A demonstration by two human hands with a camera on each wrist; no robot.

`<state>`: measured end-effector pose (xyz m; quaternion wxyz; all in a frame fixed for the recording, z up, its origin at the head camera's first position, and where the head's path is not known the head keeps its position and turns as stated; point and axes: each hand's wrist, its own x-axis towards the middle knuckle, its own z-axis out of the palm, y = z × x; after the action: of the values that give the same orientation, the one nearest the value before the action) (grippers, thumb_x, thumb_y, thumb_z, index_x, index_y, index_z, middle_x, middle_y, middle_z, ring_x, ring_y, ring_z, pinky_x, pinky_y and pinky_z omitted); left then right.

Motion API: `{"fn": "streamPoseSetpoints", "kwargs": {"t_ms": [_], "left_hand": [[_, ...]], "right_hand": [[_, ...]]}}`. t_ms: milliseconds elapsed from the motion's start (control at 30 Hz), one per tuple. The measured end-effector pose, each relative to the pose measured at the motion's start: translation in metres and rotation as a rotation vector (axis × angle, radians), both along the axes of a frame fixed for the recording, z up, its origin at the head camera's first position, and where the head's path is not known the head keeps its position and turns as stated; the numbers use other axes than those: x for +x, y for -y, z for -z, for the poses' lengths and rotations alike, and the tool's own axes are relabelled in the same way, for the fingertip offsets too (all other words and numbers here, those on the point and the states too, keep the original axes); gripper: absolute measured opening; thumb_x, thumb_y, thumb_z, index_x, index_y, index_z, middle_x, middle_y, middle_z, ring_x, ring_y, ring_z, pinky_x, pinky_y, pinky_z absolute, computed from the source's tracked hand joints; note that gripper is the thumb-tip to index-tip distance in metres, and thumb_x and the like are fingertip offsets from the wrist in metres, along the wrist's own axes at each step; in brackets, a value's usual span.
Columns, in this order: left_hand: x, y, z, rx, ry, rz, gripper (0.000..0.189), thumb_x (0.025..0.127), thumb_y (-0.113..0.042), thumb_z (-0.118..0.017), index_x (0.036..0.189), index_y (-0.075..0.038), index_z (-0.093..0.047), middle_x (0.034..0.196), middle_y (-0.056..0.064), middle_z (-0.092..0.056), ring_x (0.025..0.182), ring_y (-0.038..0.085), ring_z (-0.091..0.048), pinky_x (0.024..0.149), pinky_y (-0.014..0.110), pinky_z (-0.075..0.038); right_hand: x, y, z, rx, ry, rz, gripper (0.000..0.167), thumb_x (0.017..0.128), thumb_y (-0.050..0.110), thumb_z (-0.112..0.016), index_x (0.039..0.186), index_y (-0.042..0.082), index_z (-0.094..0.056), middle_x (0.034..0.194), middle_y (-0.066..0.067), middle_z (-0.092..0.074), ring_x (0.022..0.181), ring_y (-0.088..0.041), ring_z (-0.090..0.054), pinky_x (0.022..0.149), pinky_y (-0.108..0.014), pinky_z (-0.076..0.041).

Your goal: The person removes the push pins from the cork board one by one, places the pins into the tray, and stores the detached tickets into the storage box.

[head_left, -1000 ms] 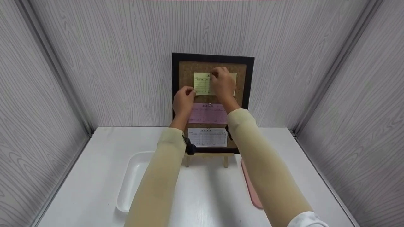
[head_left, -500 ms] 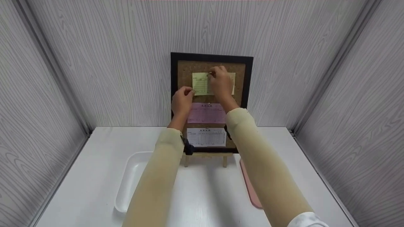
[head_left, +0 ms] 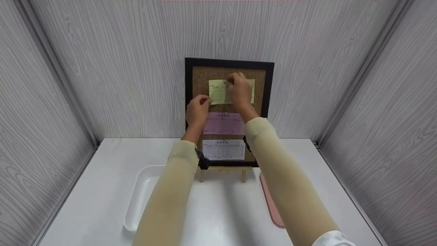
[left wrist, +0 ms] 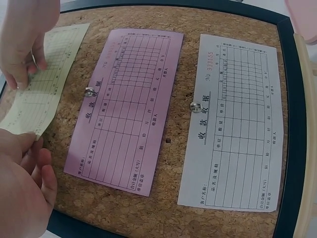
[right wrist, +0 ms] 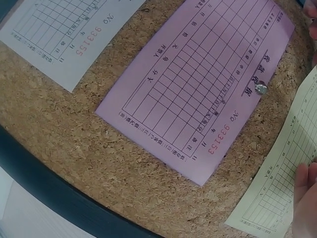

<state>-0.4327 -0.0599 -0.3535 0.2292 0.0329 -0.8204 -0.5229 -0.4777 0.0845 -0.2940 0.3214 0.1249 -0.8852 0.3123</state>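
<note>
A framed cork board (head_left: 200,80) stands upright on a small wooden easel (head_left: 223,168). At its upper part lies a pale yellow receipt slip (head_left: 216,92). My left hand (head_left: 198,112) pinches the slip's lower left corner between thumb and forefinger. At the slip's top middle, my right hand (head_left: 241,91) has thumb and fingertips pinched together on a small pin, mostly hidden by the fingers. Below hang a pink receipt slip (left wrist: 126,114) and a white receipt slip (left wrist: 230,129), each fixed by a clear pushpin (left wrist: 196,107) at its top middle.
On the white table (head_left: 218,212), a white tray (head_left: 135,205) sits partly behind my left forearm. A pink flat tray (head_left: 271,205) lies beside my right forearm. Wood-grain panels (head_left: 136,68) rise behind the board and at both sides.
Both hands stay at the yellow slip almost unmoved. The small pin glimpsed at my right fingertips half a second ago is now more covered by the fingers.
</note>
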Motion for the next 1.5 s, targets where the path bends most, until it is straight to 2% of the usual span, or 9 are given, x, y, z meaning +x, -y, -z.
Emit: {"fn": "streamPoseSetpoints", "kwargs": {"t_ms": [367, 567, 800, 1000, 1200, 1333, 1400, 1500], "left_hand": [[0.004, 0.004, 0.002, 0.012, -0.023, 0.008, 0.022, 0.101, -0.028, -0.062, 0.116, -0.016, -0.072, 0.105, 0.002, -0.072, 0.086, 0.019, -0.064, 0.078, 0.039, -0.05], [0.005, -0.003, 0.004, 0.039, -0.051, 0.04, 0.022, 0.101, -0.029, -0.062, 0.116, -0.016, -0.072, 0.106, 0.002, -0.072, 0.09, 0.018, -0.064, 0.08, 0.039, -0.049], [0.009, -0.004, 0.022, 0.097, -0.058, 0.08, 0.022, 0.1, -0.029, -0.064, 0.113, -0.014, -0.072, 0.108, 0.004, -0.072, 0.095, 0.018, -0.065, 0.082, 0.038, -0.05], [0.016, 0.007, 0.034, 0.144, -0.066, 0.057, 0.022, 0.099, -0.029, -0.065, 0.112, -0.013, -0.072, 0.109, 0.004, -0.072, 0.099, 0.018, -0.064, 0.084, 0.037, -0.049], [0.029, 0.015, 0.038, 0.213, -0.078, 0.082, 0.024, 0.098, -0.027, -0.065, 0.113, -0.01, -0.072, 0.104, 0.008, -0.071, 0.087, 0.02, -0.065, 0.075, 0.032, -0.052], [0.041, 0.019, 0.041, 0.274, -0.111, 0.127, 0.024, 0.1, -0.025, -0.064, 0.115, -0.007, -0.07, 0.106, 0.007, -0.07, 0.091, 0.021, -0.065, 0.074, 0.028, -0.052], [0.047, 0.021, 0.043, 0.297, -0.129, 0.142, 0.024, 0.1, -0.023, -0.063, 0.116, -0.006, -0.069, 0.107, 0.008, -0.069, 0.093, 0.025, -0.065, 0.075, 0.03, -0.053], [0.06, 0.024, 0.047, 0.337, -0.147, 0.154, 0.025, 0.1, -0.022, -0.064, 0.117, -0.005, -0.069, 0.106, 0.009, -0.07, 0.096, 0.034, -0.066, 0.079, 0.041, -0.054]], "right_hand": [[-0.001, -0.002, 0.004, 0.03, -0.066, -0.069, 0.008, 0.099, 0.013, -0.064, 0.101, 0.008, -0.071, 0.101, -0.009, -0.068, 0.095, -0.024, -0.066, 0.086, -0.037, -0.052], [0.005, -0.011, 0.009, -0.013, -0.056, -0.129, 0.009, 0.099, 0.012, -0.064, 0.103, 0.007, -0.071, 0.104, -0.009, -0.069, 0.098, -0.023, -0.067, 0.087, -0.036, -0.053], [0.024, -0.018, 0.022, -0.092, -0.072, -0.243, 0.003, 0.098, 0.01, -0.066, 0.099, 0.011, -0.068, 0.104, -0.008, -0.066, 0.096, -0.019, -0.064, 0.085, -0.031, -0.053], [0.043, -0.015, 0.027, -0.106, -0.126, -0.342, 0.003, 0.097, 0.01, -0.067, 0.099, 0.01, -0.068, 0.102, -0.007, -0.068, 0.09, -0.019, -0.065, 0.081, -0.029, -0.053], [0.067, -0.021, 0.031, -0.106, -0.207, -0.404, 0.012, 0.097, 0.01, -0.066, 0.105, 0.001, -0.069, 0.101, -0.01, -0.071, 0.087, -0.019, -0.067, 0.077, -0.031, -0.054], [0.077, -0.033, 0.037, -0.101, -0.271, -0.428, 0.016, 0.097, 0.009, -0.067, 0.108, -0.002, -0.071, 0.101, -0.012, -0.072, 0.084, -0.021, -0.067, 0.074, -0.032, -0.055], [0.082, -0.041, 0.042, -0.091, -0.288, -0.429, 0.015, 0.096, 0.008, -0.067, 0.107, -0.002, -0.072, 0.1, -0.012, -0.072, 0.085, -0.021, -0.067, 0.074, -0.032, -0.055], [0.092, -0.054, 0.052, -0.084, -0.277, -0.432, 0.014, 0.097, 0.008, -0.066, 0.106, -0.001, -0.072, 0.099, -0.01, -0.071, 0.085, -0.019, -0.066, 0.075, -0.03, -0.054]]}}
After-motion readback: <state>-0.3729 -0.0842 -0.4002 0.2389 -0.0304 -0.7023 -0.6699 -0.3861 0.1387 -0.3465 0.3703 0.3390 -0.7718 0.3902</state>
